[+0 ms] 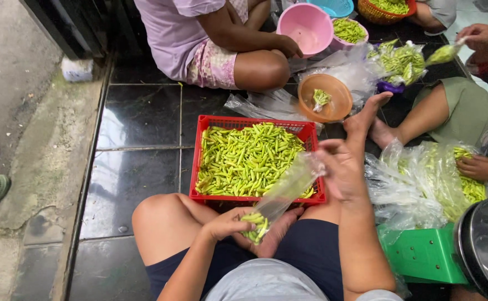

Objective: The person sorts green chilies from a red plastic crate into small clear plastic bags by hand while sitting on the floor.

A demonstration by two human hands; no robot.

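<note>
My left hand (238, 226) cups the bottom of a clear plastic bag (286, 187) partly filled with green chillies, resting on my lap. My right hand (344, 161) pinches the top of the same bag, with its fingers spread above the basket's right edge. Just beyond my knees stands a red plastic basket (199, 139) heaped with green chillies (244, 159).
An orange bowl (333, 106) with a few chillies lies behind the basket. Two other people sit opposite and to the right among pink bowls (305, 25) and clear bags of chillies (439, 178). A green scale (422, 256) with a steel pan (486, 245) stands at my right. Sandals lie at the far left.
</note>
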